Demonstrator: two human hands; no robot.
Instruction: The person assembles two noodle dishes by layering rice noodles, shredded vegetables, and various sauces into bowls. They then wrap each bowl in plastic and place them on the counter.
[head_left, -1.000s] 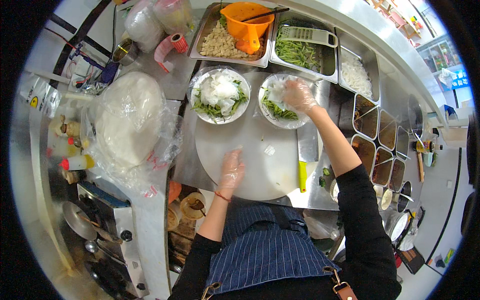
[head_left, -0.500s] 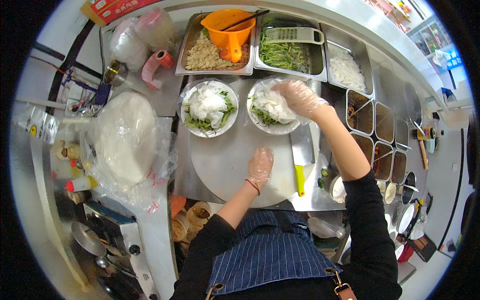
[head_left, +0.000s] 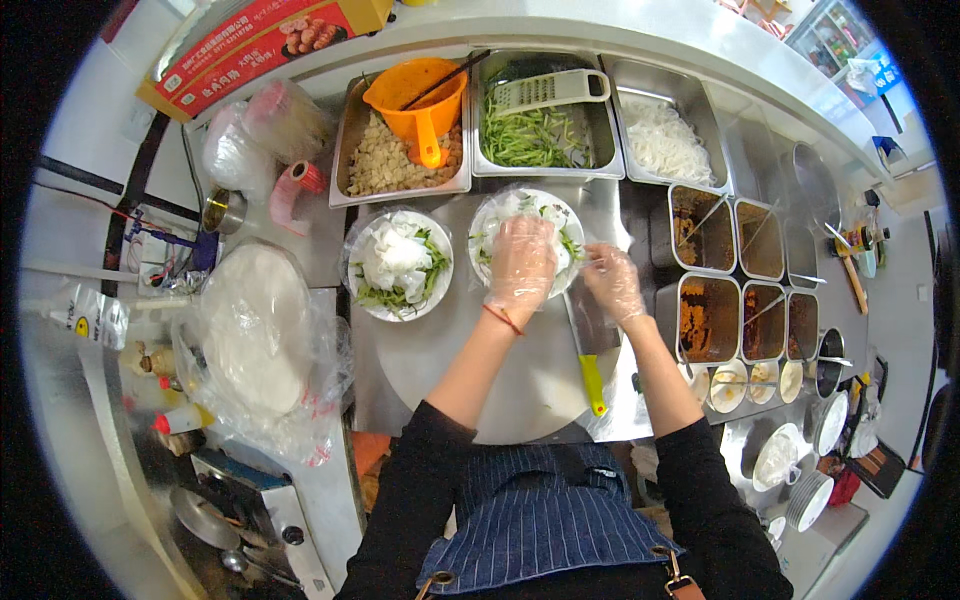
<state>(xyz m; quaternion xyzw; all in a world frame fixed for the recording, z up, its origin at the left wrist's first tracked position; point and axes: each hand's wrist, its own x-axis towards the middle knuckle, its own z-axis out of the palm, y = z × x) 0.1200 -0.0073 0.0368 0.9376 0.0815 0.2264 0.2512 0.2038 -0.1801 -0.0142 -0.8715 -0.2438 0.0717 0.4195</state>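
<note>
My left hand [head_left: 522, 262], in a clear plastic glove, lies over the right-hand bowl [head_left: 574, 226], its fingers stretched over the white noodles and green shreds. Close to that bowl's right rim is my gloved right hand [head_left: 612, 282], its fingers pinched on the edge of the clear plastic bag that lines the bowl. To the left stands a second plastic-lined bowl [head_left: 437, 291] with green shreds under a heap of white noodles [head_left: 395, 253]. A cleaver [head_left: 592, 380] with a yellow-green handle lies on the round white board [head_left: 480, 375], just below my hands.
Behind the bowls stand metal trays of beige chunks [head_left: 380, 165], green shreds [head_left: 535, 140] and white noodles [head_left: 668, 145]. An orange strainer [head_left: 415, 95] and a grater [head_left: 545, 92] rest on them. Sauce containers [head_left: 708, 320] stand right; a plastic-covered white mound [head_left: 255, 330] sits left.
My left hand has moved up from the board onto the right-hand bowl. My right hand has left the noodles for that bowl's right rim. The view has shifted.
</note>
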